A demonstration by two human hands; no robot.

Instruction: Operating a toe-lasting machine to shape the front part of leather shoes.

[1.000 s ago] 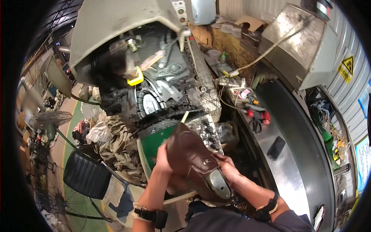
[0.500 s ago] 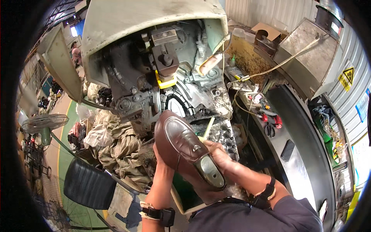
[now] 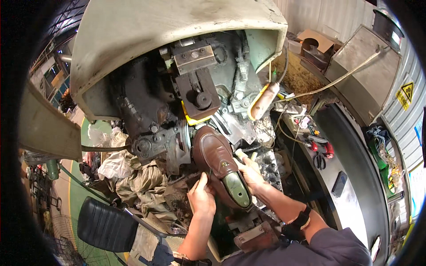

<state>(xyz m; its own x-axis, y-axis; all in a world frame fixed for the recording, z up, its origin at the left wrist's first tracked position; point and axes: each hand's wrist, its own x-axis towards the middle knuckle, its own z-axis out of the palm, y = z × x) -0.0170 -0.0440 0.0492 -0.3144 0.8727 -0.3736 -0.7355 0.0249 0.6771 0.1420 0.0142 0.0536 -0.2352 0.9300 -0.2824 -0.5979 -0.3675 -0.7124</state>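
A brown leather shoe upper (image 3: 213,150) is stretched over a green last (image 3: 236,185), toe pointing away from me under the machine head. My right hand (image 3: 250,175) grips its right side, fingers partly hidden behind it. A pale yellowish stick (image 3: 254,156) shows beside these fingers; whether they hold it is unclear. My left hand (image 3: 202,197) is closed at the shoe's left side, thumb and fingertips at its edge near a thin dark strand. Just beyond the toe is the machine's dark metal block (image 3: 197,93) with a yellow edge.
A pale machine hood (image 3: 177,22) arches above the work. A lamp (image 3: 265,101) hangs at its right. Right of me, a dark curved conveyor (image 3: 355,164) runs past a metal ledge with a phone (image 3: 339,184) and scissors (image 3: 319,161). A black chair (image 3: 106,226) and crumpled cloth (image 3: 142,181) lie left.
The shoe has moved forward, closer to the machine. My left hand has come from under the toe to the shoe's left side. The view has shifted nearer the machine.
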